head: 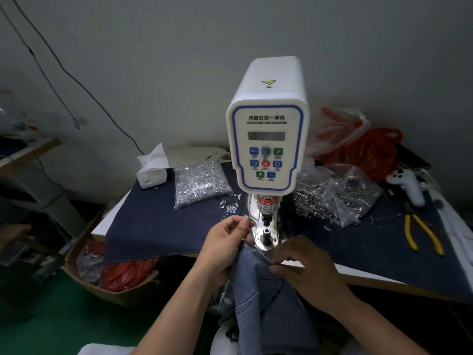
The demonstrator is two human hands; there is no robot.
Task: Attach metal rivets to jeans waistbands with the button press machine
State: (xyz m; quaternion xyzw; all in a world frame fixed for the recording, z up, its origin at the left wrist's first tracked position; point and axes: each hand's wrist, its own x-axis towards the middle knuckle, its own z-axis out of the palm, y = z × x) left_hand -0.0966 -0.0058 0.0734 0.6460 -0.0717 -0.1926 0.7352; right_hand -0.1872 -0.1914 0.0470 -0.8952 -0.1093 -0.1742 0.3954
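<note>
We are feeding the faded light-blue denim jeans waistband (256, 254) toward the white servo button press machine (267, 139), so we judge this as the positioning step, before any pressing. Our left hand (227, 242) is pinching the band's far end between thumb and curled fingers, just left of the round metal lower die (266, 233). Our right hand (304, 262) is pinching the nearer edge with its fingertips, fingers bent. The next move is calling for us to be sliding the band over the die, flat and taut, with fingers staying out from under the punch. The jeans are hanging from both hands down toward our lap, the band creased between them.
</note>
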